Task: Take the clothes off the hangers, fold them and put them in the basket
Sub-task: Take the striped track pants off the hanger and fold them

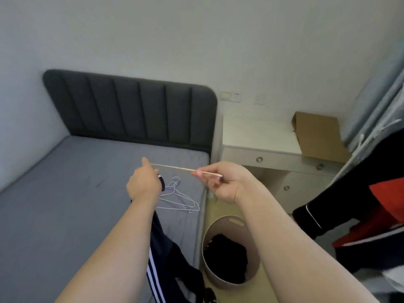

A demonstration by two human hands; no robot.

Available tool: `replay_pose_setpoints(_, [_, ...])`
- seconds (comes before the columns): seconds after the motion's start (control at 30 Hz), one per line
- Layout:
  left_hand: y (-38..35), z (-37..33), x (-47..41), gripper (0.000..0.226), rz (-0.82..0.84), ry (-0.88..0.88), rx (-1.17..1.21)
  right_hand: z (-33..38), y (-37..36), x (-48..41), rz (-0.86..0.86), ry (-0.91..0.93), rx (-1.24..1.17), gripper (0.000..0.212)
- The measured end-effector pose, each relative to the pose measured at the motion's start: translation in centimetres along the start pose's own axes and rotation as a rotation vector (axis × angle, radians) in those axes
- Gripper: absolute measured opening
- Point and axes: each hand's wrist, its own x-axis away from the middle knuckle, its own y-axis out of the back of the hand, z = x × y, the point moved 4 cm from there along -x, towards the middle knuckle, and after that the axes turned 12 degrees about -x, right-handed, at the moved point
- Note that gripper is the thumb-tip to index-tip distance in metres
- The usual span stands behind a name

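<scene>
Trousers (162, 254) hang limp off the hanger (175, 168) over the bed (65, 193); our left hand (143, 184) grips one end, our right hand (220, 182) pinches the other. Soft, light, we judge: take the waistband (161, 180).

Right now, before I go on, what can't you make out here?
- Head view: only a thin bar shows between left hand and right hand; the left hand's grip is hidden by its own back.
- Navy striped garment: mostly behind the left forearm, cut off by the bottom edge.
- Basket: black clothes too dark to count.
- Hanging clothes: cut by the right edge, blurred.
</scene>
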Motion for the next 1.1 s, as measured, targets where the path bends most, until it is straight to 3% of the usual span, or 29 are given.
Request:
replay_pose_setpoints(0.13, [-1.6,0.6,-3.3,0.029,0.077,0.056,0.024,0.3,0.3,-8.3,-0.082,0.012,0.173,0.015])
replay_pose_setpoints(0.4, [-8.1,-0.3,-12.8,0.033,0.212,0.14,0.004,-1.6,3.5,-30.6,-0.286,-0.231,0.446,0.02])
replay_pose_setpoints(0.47, [-9.9,-1.1,-15.3,0.032,0.23,0.173,0.01,-2.1,4.2,-35.0,-0.314,-0.205,0.505,0.021])
replay_pose_setpoints(0.57, [-12.7,-1.3,-18.8,0.032,0.253,0.234,-0.009,-2.2,6.6,-41.3,-0.343,-0.131,0.513,0.04])
replay_pose_setpoints(0.67, [-16.1,-0.7,-21.5,0.035,0.272,0.287,-0.04,-1.5,10.9,-47.2,-0.499,-0.009,0.903,0.028])
replay_pose_setpoints(0.73, [-18.2,-0.5,-22.6,0.035,0.296,0.315,-0.05,-1.8,13.8,-50.9,-0.587,0.055,1.016,0.033])
replay_pose_setpoints(0.8, [-20.3,-0.2,-23.4,0.036,0.329,0.347,-0.058,-3.4,16.1,-55.0,-0.533,-0.004,1.109,0.035])
replay_pose_setpoints(0.87, [-22.1,0.1,-23.9,0.038,0.363,0.371,-0.06,-4.8,17.9,-57.5,-0.474,-0.118,1.073,0.036])
replay_pose_setpoints(0.93, [-23.5,0.3,-24.1,0.04,0.384,0.382,-0.069,-4.8,18.0,-58.0,-0.435,-0.117,0.869,0.026])
replay_pose_setpoints(1.1, [-25.6,0.8,-24.9,0.038,0.382,0.436,-0.068,-5.1,16.0,-60.9,-0.479,-0.08,0.516,0.038])
